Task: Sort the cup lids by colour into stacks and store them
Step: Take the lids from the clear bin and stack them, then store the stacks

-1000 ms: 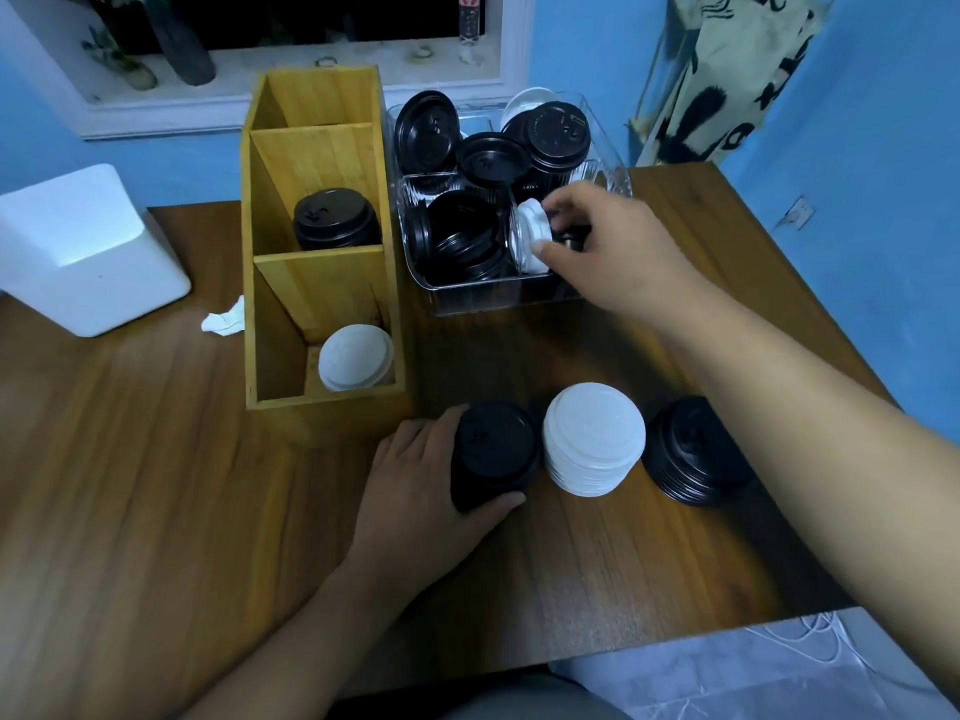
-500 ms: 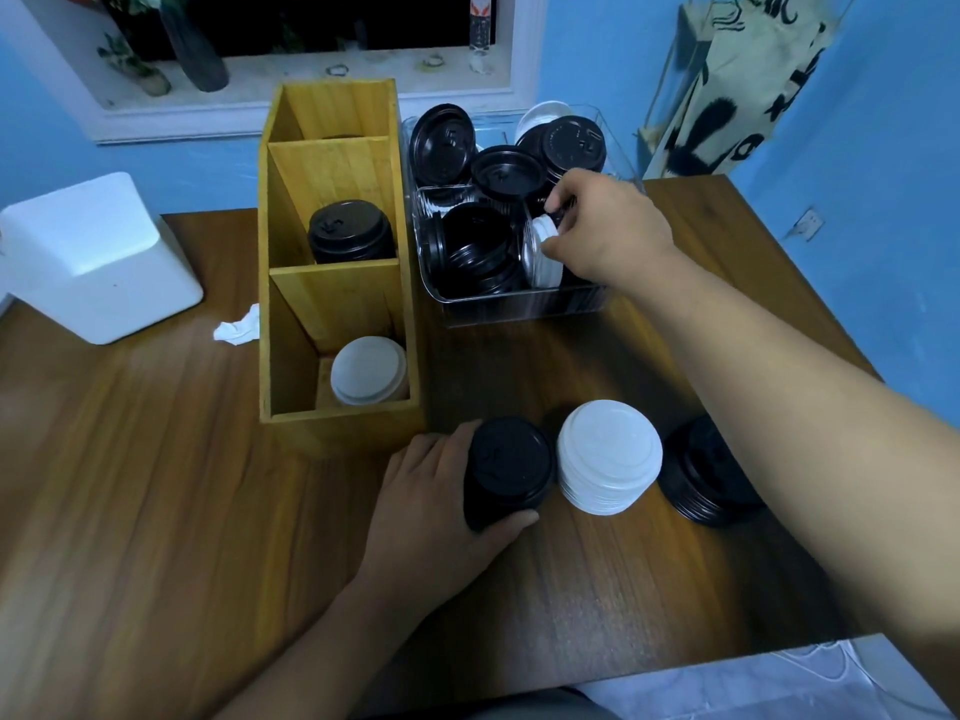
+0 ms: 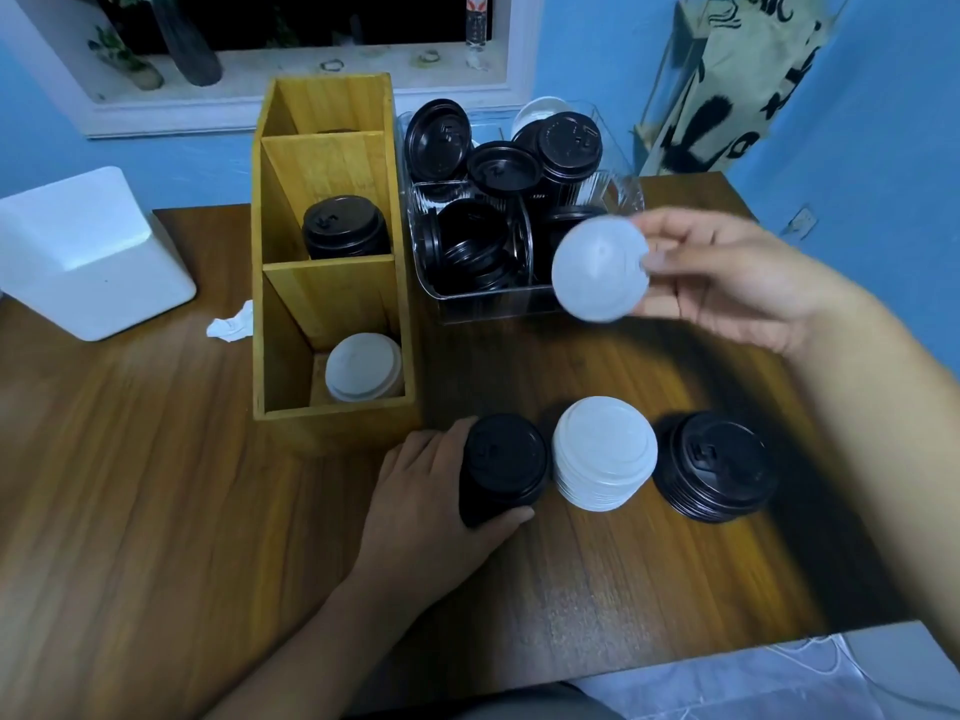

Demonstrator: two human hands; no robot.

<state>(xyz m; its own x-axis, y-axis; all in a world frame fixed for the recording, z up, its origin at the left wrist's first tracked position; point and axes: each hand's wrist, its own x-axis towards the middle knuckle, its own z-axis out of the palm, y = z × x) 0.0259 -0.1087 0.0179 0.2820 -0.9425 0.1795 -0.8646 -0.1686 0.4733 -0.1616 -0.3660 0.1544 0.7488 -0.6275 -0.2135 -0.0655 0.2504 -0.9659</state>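
Observation:
My right hand (image 3: 737,283) pinches a single white lid (image 3: 597,270) by its edge, held in the air in front of the clear bin (image 3: 483,309), which holds several loose black lids (image 3: 478,246). My left hand (image 3: 431,491) wraps a tall black lid stack (image 3: 501,467) standing on the table. Beside it on the right stand a white lid stack (image 3: 602,459) and a low black lid stack (image 3: 714,465). The wooden organizer (image 3: 332,283) holds a black stack (image 3: 345,226) in its middle compartment and a white stack (image 3: 363,366) in its front one.
A white box (image 3: 88,252) sits at the table's left, with a crumpled paper scrap (image 3: 231,322) beside the organizer. A patterned bag (image 3: 737,80) hangs on the blue wall at the back right. The table's front edge runs near the bottom right.
My right hand has lifted the white lid out of the clear bin and drawn it toward me. My left hand has stayed on the tall black stack.

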